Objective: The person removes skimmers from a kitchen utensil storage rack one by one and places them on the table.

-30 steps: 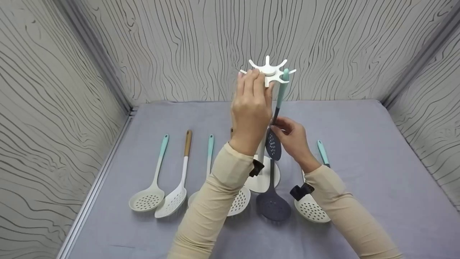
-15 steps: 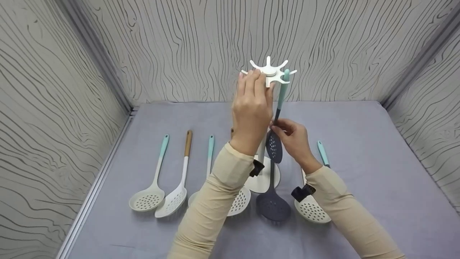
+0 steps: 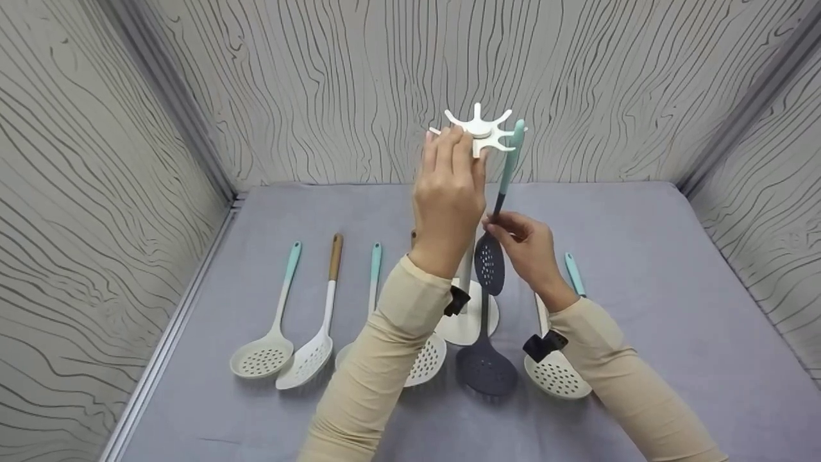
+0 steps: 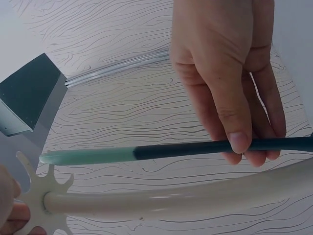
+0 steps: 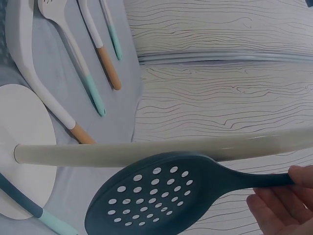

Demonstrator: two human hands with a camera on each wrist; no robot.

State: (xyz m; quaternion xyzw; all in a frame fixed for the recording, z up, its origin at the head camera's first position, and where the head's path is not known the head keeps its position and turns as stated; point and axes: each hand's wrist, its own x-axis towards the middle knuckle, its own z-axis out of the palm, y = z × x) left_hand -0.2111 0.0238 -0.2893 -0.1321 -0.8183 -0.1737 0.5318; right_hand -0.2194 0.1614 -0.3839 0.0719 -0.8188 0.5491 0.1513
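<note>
My left hand (image 3: pixel 449 192) grips the white utensil stand (image 3: pixel 478 131) just beneath its star-shaped top of hooks. My right hand (image 3: pixel 526 247) pinches the dark shaft of a slotted skimmer (image 3: pixel 490 263) between thumb and fingers. Its mint handle end (image 4: pixel 88 156) points up and overlaps a hook in the head view; in the left wrist view it lies close beside the prongs (image 4: pixel 46 186). The perforated bowl (image 5: pixel 151 191) hangs down alongside the pole (image 5: pixel 98 154). Behind the left hand, part of the star top is hidden.
On the grey cloth lie several more skimmers: a cream one (image 3: pixel 262 356) and a white one (image 3: pixel 308 359) at left, a dark one (image 3: pixel 486 369) near the stand's round base (image 3: pixel 465 324), another cream one (image 3: pixel 557 375) at right. A patterned panel (image 3: pixel 359 83) rises behind.
The skimmer's handle end has shifted slightly right and outward along the hooks, and my right hand has moved a little right with it. My left hand stays in place.
</note>
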